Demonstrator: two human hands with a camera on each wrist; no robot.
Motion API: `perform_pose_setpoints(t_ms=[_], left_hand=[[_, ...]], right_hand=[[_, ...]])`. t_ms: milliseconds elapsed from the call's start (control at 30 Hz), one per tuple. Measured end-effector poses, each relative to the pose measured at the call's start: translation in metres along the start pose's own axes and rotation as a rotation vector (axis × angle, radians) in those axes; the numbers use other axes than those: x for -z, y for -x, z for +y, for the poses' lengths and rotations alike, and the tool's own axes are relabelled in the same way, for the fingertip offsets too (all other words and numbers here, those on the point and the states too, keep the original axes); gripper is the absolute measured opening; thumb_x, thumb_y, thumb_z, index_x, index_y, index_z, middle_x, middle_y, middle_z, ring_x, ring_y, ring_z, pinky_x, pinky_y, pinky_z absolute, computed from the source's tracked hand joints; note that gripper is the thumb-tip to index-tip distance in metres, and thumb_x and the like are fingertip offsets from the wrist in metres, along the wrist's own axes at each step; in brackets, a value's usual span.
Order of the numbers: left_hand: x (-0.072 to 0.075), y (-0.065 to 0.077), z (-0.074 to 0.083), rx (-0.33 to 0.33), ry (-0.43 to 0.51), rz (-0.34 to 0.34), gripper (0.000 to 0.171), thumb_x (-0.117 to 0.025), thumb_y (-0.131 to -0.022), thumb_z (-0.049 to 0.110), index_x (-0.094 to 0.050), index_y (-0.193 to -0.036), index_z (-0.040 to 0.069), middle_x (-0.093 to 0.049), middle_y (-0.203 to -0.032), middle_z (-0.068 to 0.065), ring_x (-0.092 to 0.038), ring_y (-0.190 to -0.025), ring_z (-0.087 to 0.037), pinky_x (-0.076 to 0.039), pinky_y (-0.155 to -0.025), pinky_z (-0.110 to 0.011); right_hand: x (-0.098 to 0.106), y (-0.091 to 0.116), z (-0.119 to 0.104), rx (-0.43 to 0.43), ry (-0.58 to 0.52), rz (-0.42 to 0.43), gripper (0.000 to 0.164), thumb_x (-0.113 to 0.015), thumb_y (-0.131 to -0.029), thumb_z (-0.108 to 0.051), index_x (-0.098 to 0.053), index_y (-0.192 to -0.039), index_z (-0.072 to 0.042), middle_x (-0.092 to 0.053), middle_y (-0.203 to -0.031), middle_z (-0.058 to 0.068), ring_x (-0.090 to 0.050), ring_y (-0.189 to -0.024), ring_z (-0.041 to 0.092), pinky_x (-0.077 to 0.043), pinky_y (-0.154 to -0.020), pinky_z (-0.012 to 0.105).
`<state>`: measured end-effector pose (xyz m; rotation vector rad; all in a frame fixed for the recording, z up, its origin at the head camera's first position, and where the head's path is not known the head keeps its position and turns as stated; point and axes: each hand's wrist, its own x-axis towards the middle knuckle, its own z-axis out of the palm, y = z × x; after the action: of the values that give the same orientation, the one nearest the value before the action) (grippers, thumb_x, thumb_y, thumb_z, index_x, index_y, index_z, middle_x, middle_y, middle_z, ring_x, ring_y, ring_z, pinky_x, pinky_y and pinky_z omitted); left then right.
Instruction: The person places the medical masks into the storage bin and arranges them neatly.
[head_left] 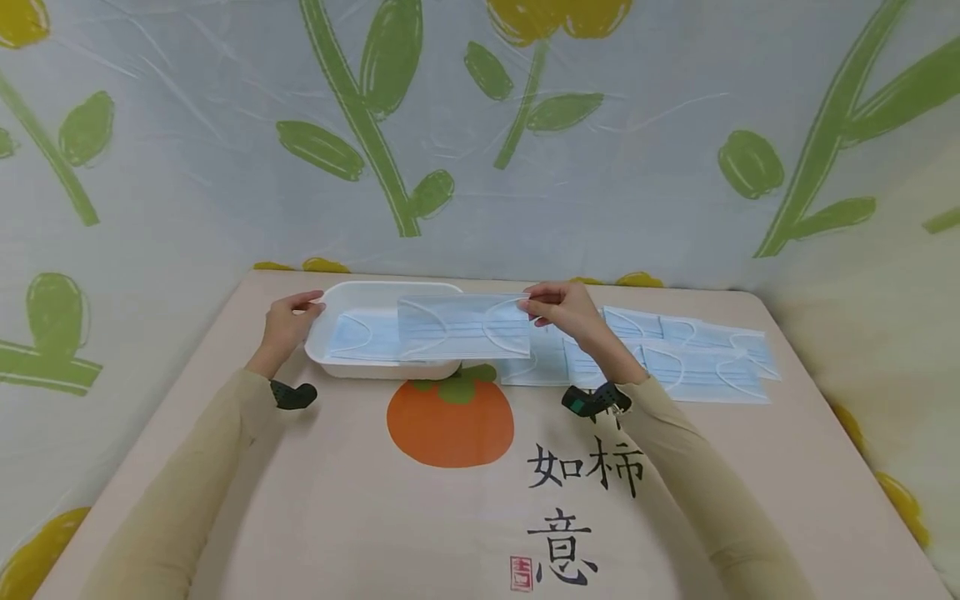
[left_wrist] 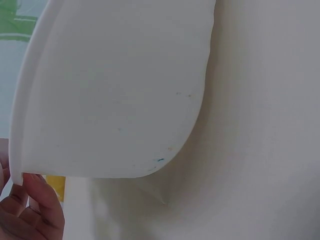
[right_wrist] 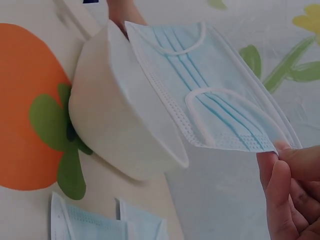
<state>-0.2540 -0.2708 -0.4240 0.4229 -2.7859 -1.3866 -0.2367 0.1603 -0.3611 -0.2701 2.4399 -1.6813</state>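
A light-blue pleated face mask (head_left: 465,327) with white ear loops is pinched at its right end by my right hand (head_left: 566,312), thumb against fingers. The mask hangs over the right part of a white plastic tray (head_left: 390,371). Inside the tray lies another mask (head_left: 348,333), partly hidden by the held one. At the tray's left end, my left hand (head_left: 288,325) grips the rim between thumb and fingers; the left wrist view shows this pinch on the rim (left_wrist: 17,170). In the right wrist view the held mask (right_wrist: 200,90) spreads flat above the tray (right_wrist: 125,115).
Several more face masks (head_left: 705,367) lie overlapping on the table right of the tray, some behind my right wrist. The table cover (head_left: 337,500) bears a printed orange persimmon (head_left: 450,429) and black characters. A flowered curtain (head_left: 600,200) rises behind the table.
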Motion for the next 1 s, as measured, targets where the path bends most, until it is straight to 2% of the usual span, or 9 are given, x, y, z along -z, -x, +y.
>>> perform_pose_setpoints(t_ms=[133, 267, 400, 700, 1000], left_hand=[[0.0, 0.002, 0.001, -0.012, -0.011, 0.006, 0.041, -0.05, -0.1, 0.025, -0.052, -0.138, 0.009, -0.054, -0.125, -0.02, -0.046, -0.107, -0.028, -0.041, -0.063, -0.01], [0.0, 0.004, 0.004, -0.01, -0.005, 0.005, 0.042, -0.049, -0.1, 0.025, -0.051, -0.139, 0.009, -0.053, -0.127, -0.02, -0.046, -0.11, -0.029, -0.047, -0.08, -0.021], [-0.001, 0.004, 0.005, -0.009, 0.005, 0.003, 0.041, -0.049, -0.1, 0.024, -0.051, -0.138, 0.008, -0.053, -0.127, -0.021, -0.044, -0.113, -0.03, -0.043, -0.096, -0.034], [-0.002, 0.0, 0.002, -0.008, 0.003, 0.001, 0.041, -0.05, -0.1, 0.025, -0.052, -0.138, 0.01, -0.054, -0.126, -0.019, -0.045, -0.108, -0.027, -0.041, -0.083, -0.023], [0.0, 0.001, 0.004, -0.011, 0.002, -0.008, 0.041, -0.048, -0.101, 0.025, -0.051, -0.139, 0.01, -0.052, -0.127, -0.02, -0.043, -0.112, -0.029, -0.041, -0.088, -0.027]], right_hand=[[-0.01, -0.007, -0.004, 0.002, -0.025, -0.016, 0.032, -0.065, -0.091, -0.012, -0.063, -0.116, 0.007, -0.066, -0.077, -0.011, -0.062, -0.068, 0.006, -0.055, -0.066, 0.02], [-0.018, -0.012, -0.008, 0.0, -0.022, -0.019, 0.033, -0.065, -0.091, -0.014, -0.063, -0.117, 0.006, -0.068, -0.082, -0.005, -0.062, -0.07, 0.008, -0.055, -0.067, 0.02], [-0.027, -0.018, -0.011, -0.004, -0.039, -0.022, 0.034, -0.065, -0.091, -0.013, -0.062, -0.118, 0.007, -0.068, -0.083, -0.002, -0.062, -0.069, 0.007, -0.055, -0.067, 0.021], [-0.048, -0.031, -0.017, -0.026, -0.137, -0.012, 0.035, -0.065, -0.09, -0.01, -0.061, -0.119, 0.009, -0.065, -0.075, -0.008, -0.063, -0.065, 0.007, -0.054, -0.064, 0.018], [-0.066, -0.044, -0.02, -0.079, -0.184, -0.01, 0.035, -0.066, -0.089, -0.01, -0.061, -0.12, 0.007, -0.065, -0.074, -0.007, -0.063, -0.061, 0.004, -0.055, -0.066, 0.02]])
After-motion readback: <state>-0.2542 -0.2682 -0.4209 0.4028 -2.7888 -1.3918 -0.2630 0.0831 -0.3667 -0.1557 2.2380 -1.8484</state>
